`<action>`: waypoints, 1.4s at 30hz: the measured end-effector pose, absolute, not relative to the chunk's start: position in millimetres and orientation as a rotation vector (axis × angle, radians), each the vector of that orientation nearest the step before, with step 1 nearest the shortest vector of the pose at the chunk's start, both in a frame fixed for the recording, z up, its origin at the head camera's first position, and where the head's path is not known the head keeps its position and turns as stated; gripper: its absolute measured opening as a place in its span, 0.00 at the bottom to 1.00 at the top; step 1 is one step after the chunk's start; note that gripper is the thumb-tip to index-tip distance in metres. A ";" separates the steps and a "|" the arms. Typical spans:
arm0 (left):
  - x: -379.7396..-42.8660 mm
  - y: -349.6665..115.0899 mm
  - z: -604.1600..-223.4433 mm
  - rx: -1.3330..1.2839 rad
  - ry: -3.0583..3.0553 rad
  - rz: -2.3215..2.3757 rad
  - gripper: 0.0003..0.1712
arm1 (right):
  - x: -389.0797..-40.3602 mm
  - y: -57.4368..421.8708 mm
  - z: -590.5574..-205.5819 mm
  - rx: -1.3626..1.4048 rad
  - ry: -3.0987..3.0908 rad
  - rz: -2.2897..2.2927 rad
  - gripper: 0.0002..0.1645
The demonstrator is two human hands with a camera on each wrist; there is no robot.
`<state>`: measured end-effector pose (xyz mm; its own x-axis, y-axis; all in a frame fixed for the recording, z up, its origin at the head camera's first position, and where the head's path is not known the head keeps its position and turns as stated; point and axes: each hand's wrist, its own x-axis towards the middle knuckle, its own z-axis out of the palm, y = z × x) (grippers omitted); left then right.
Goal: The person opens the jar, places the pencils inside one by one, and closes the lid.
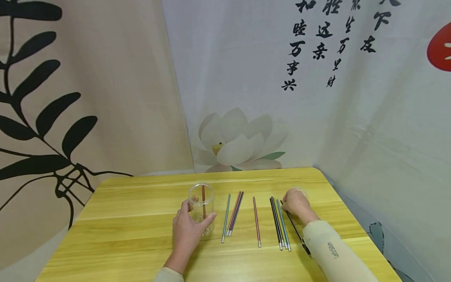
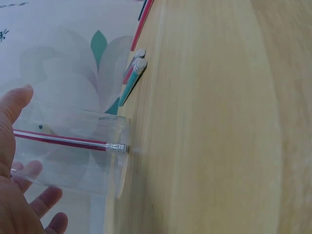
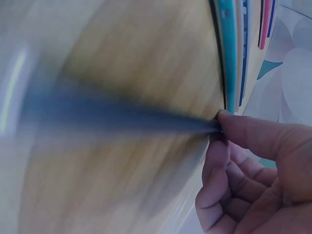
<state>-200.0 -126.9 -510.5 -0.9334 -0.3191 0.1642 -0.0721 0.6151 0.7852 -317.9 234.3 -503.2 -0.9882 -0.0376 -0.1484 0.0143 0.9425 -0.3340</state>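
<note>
Wooden worktop (image 1: 141,243), yellow, pale grain, rounded far corners; bears all items listed.

Left hand (image 1: 185,231): fingers and thumb curled around a clear glass jar (image 1: 201,207), which stands upright on the worktop. One red-striped pencil (image 1: 203,201) stands inside the jar, its metal end at the base, as the left wrist view confirms. Judged count placed: one.

Right hand (image 1: 297,203): thumb and fingers pinching the upper end of a dark pencil (image 1: 297,234), which slants back toward the sleeve (image 1: 332,250). Motion blur in the right wrist view; whether it is fully clear of the worktop cannot be told.

Between the hands, lying flat and roughly parallel, from the left hand toward the right:
- teal pencil (image 1: 226,218), just beside the jar;
- pink and purple pair (image 1: 235,213), touching each other;
- single red pencil (image 1: 257,221), apart from its neighbours;
- black and teal group (image 1: 280,224), close-packed, just beside the right hand.

Judged remaining: the loose pencils on the worktop, plus the one pinched.

Edges and room: open worktop lies nearer than the pencil ends and beyond the jar. The right edge is near the right forearm. Fabric backdrop (image 1: 246,98) rises just past the far edge, limiting reach that way.
</note>
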 end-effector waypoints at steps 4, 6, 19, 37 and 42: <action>-200.4 -127.4 -510.7 0.314 -2.552 -1.230 0.51 | -317.9 233.2 -501.8 0.009 2.919 -0.520 0.05; -200.6 -127.5 -511.0 0.313 -2.552 -1.233 0.51 | -316.9 233.1 -501.6 0.032 2.907 -0.528 0.08; -200.9 -129.0 -512.1 0.311 -2.557 -1.207 0.50 | -298.6 213.7 -437.8 -0.215 3.075 -0.834 0.16; -200.1 -128.6 -511.5 0.310 -2.558 -1.254 0.51 | -251.0 102.7 -344.1 -0.969 2.335 -2.422 0.13; -200.1 -127.8 -510.9 0.309 -2.558 -1.259 0.49 | -252.8 74.4 -359.7 -1.024 2.508 -2.171 0.18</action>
